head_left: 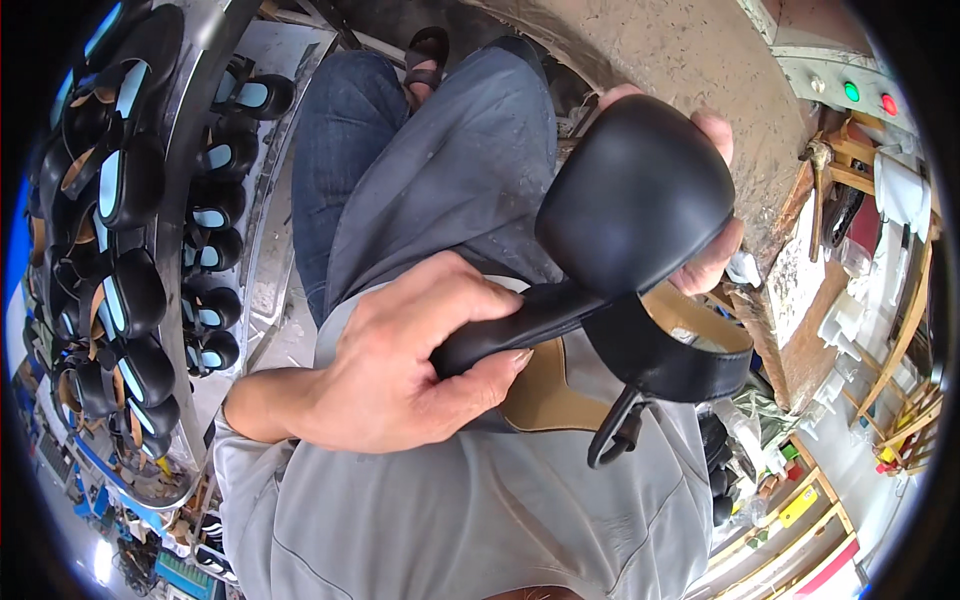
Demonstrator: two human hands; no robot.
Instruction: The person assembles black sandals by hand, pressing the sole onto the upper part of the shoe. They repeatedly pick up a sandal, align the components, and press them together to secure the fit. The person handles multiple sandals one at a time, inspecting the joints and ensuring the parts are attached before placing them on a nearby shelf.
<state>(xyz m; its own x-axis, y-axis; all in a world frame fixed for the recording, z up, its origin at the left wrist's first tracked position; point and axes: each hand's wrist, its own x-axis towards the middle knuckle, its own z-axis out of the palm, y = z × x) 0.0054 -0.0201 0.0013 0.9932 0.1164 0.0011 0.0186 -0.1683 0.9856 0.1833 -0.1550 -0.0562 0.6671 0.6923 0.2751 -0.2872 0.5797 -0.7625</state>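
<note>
Left hand [385, 365] is clamped on the heel end of the black shoe [630, 250], right hand [712, 215] cups the toe, held over the lap. Dangling strap [618, 428] might snag if twisted.

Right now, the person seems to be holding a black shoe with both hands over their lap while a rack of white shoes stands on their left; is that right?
Not quite: the shoes on the rack are black, not white, as the head view shows. The rest holds: the left hand and right hand both grip the black shoe over the lap, and the rack stands on the person's left.
</note>
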